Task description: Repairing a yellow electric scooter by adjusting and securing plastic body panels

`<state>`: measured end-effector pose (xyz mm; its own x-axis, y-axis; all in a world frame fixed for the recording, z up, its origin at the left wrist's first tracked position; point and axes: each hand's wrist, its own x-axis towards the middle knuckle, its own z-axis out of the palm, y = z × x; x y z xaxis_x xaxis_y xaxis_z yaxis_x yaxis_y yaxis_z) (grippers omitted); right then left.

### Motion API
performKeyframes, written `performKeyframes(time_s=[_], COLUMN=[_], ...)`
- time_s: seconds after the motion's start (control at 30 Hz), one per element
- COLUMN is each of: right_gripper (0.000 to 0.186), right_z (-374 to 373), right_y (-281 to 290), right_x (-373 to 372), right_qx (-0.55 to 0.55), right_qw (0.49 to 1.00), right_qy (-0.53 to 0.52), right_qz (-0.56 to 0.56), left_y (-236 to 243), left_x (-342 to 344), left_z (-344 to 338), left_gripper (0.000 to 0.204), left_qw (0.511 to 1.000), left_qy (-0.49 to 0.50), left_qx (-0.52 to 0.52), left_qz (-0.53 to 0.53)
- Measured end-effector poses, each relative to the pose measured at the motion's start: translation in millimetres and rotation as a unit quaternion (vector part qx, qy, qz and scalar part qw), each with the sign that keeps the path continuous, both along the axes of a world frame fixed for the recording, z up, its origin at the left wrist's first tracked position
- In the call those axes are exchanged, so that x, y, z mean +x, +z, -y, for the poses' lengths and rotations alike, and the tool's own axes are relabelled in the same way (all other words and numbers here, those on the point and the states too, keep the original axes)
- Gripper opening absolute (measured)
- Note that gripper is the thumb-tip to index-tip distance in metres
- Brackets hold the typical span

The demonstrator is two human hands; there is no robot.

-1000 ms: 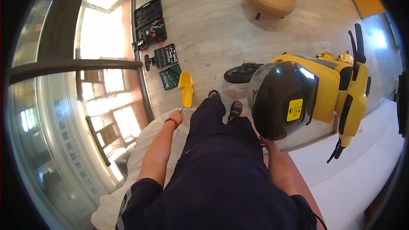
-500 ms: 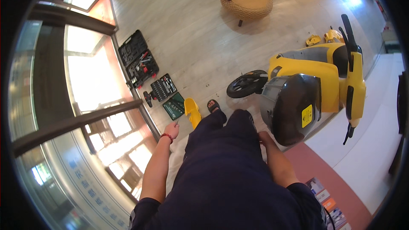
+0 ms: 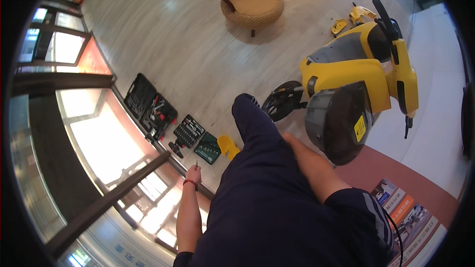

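Observation:
My left hand (image 3: 194, 174), with a red bead bracelet at the wrist, is closed on a thin tool (image 3: 197, 163), too small to identify. Beyond it on the floor lie a yellow plastic panel (image 3: 227, 146), a green tool case (image 3: 207, 149), an open socket set (image 3: 188, 131), a black power drill (image 3: 175, 149) and a larger open black tool case (image 3: 150, 111). My right forearm reaches forward beside my dark trouser leg, which hides the hand. Near it stands a yellow scooter (image 3: 341, 73) with a dark rear box (image 3: 332, 123) and a black wheel (image 3: 282, 100).
A wicker chair (image 3: 252, 2) stands at the top. Yellow body parts (image 3: 360, 14) lie beyond the scooter. A glass wall with dark frames (image 3: 118, 198) runs along the left. A white platform (image 3: 425, 113) and a printed board (image 3: 405, 217) are at the right.
The view has turned, with the chair shifting left and the tool cases lower. One leg has moved forward beside the scooter's wheel. My right hand has slipped out of sight behind it.

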<state>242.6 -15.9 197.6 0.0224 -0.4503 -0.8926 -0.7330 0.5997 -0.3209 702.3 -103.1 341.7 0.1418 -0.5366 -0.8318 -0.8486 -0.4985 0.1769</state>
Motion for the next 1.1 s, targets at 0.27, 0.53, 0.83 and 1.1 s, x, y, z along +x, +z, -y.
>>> performKeyframes(time_s=[0.27,0.53,0.83,1.1], right_gripper=[0.032,0.018,0.051,0.030], right_z=[85,251,428,470], right_y=[-21,8,193,252], right_x=[-2,-32,-2,-48], right_qx=[0.123,-0.126,-0.219,-0.151], right_qw=[0.989,0.964,0.910,0.816], right_qy=[-0.066,0.208,-0.169,-0.408], right_qz=[0.040,-0.109,0.310,0.380], left_y=[-18,-34,84,115], left_x=[57,2,-225,-392], left_z=[64,262,445,528], left_gripper=[0.032,0.030,0.016,0.023], left_qw=[0.997,0.981,0.836,0.766], left_qy=[-0.013,-0.179,0.234,0.030], left_qx=[0.056,-0.054,0.013,0.203], left_qz=[0.053,0.042,-0.495,-0.610])
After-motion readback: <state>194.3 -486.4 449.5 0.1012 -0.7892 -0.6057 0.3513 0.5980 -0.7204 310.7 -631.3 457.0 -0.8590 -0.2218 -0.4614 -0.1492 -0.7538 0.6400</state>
